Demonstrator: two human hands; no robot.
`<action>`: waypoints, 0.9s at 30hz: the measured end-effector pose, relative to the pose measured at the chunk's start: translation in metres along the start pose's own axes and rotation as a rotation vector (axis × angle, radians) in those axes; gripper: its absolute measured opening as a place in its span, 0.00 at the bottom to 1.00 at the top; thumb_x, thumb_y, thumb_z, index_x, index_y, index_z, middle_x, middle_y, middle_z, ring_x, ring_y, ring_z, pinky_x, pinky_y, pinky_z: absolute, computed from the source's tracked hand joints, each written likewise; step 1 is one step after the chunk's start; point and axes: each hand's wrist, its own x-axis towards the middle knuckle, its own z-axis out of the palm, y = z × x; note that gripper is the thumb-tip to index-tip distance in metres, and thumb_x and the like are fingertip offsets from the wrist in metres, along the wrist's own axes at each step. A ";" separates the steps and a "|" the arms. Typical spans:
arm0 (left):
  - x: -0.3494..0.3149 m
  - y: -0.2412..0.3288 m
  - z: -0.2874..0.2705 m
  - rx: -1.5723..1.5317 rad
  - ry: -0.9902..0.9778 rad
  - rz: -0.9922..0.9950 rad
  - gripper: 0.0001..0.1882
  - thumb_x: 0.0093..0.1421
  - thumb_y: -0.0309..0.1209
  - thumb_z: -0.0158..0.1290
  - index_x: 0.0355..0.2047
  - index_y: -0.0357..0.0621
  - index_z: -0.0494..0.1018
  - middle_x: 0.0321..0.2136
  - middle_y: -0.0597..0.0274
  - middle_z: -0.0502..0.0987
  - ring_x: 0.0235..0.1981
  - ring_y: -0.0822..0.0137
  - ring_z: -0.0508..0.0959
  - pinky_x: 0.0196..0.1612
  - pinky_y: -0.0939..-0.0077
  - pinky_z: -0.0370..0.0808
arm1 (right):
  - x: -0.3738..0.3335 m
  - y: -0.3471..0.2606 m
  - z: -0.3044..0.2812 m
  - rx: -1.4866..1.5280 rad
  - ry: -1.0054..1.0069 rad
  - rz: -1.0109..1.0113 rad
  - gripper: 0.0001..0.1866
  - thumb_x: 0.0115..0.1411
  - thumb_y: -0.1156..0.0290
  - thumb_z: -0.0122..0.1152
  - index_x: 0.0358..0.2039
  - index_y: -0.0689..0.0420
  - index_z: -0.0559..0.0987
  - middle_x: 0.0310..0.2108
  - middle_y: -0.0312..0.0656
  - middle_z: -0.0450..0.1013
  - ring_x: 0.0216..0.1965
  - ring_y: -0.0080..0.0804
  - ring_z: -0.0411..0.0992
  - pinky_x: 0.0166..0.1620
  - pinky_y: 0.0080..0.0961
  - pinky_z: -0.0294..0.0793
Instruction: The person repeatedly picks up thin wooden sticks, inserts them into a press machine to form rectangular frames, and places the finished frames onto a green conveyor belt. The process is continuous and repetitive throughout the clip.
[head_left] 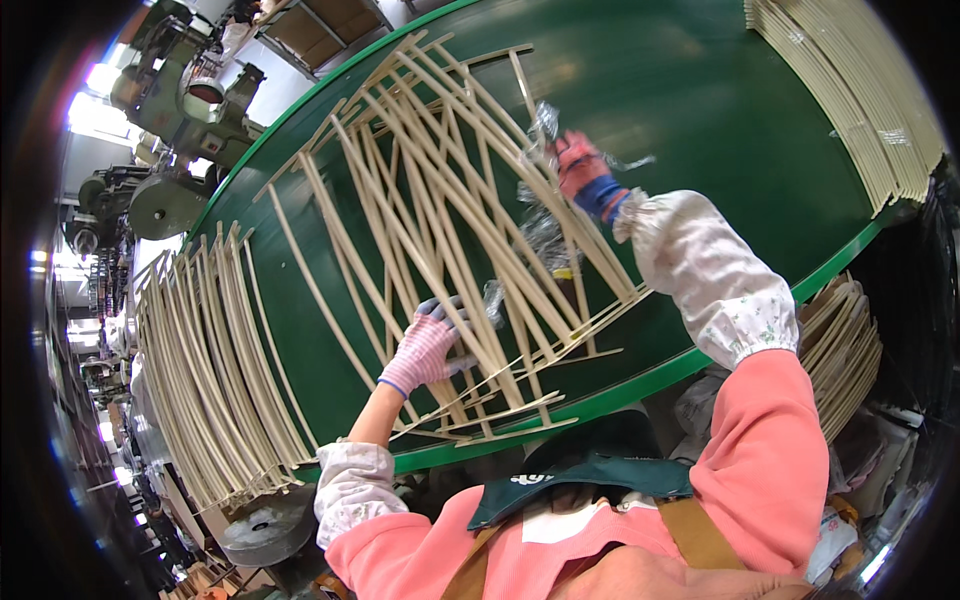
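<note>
A loose heap of long, pale beige rods [440, 200], several with bent or crossing end pieces, lies crisscross on the green table [690, 90]. My left hand [432, 347], in a pink striped glove, is at the near end of the heap, its fingers and thumb closed around some rods. My right hand [585, 172], in a reddish glove with a blue cuff, is over the heap's right edge and smeared by motion. Clear plastic film [543, 122] shows beside its fingers, but whether they grip it is unclear. More crumpled plastic film [543, 237] lies among the rods.
A row of similar rods [215, 360] stands along the table's left end. Another bundled stack [850, 90] lies at the far right. Curved pieces [842, 350] sit below the table's right edge. Green machines [180, 90] stand beyond the left side.
</note>
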 end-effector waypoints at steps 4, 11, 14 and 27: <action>0.008 0.011 0.006 0.014 0.084 0.011 0.29 0.44 0.44 0.60 0.46 0.44 0.72 0.49 0.53 0.69 0.56 0.52 0.63 0.60 0.55 0.54 | -0.006 -0.023 -0.017 1.022 0.020 -0.361 0.03 0.48 0.78 0.53 0.26 0.57 0.73 0.25 0.43 0.67 0.31 0.41 0.69 0.34 0.29 0.71; 0.001 0.015 0.012 0.070 0.158 0.024 0.22 0.47 0.41 0.57 0.42 0.45 0.74 0.45 0.52 0.72 0.53 0.52 0.66 0.60 0.57 0.55 | -0.055 -0.063 -0.007 0.237 -0.523 -0.199 0.28 0.40 0.68 0.62 0.44 0.62 0.69 0.29 0.50 0.74 0.33 0.49 0.74 0.35 0.36 0.75; -0.004 0.018 0.019 0.060 0.268 0.036 0.19 0.48 0.38 0.57 0.40 0.44 0.75 0.43 0.55 0.74 0.52 0.53 0.66 0.59 0.58 0.57 | -0.062 -0.054 -0.016 0.216 -0.543 -0.202 0.36 0.44 0.69 0.60 0.55 0.62 0.60 0.36 0.52 0.74 0.35 0.50 0.74 0.35 0.36 0.74; -0.011 0.030 0.035 0.072 0.420 -0.033 0.16 0.45 0.36 0.56 0.34 0.41 0.75 0.42 0.57 0.74 0.52 0.55 0.67 0.57 0.58 0.61 | -0.014 0.056 -0.143 1.813 0.272 0.247 0.18 0.54 0.59 0.55 0.40 0.58 0.75 0.37 0.49 0.74 0.36 0.45 0.74 0.40 0.38 0.74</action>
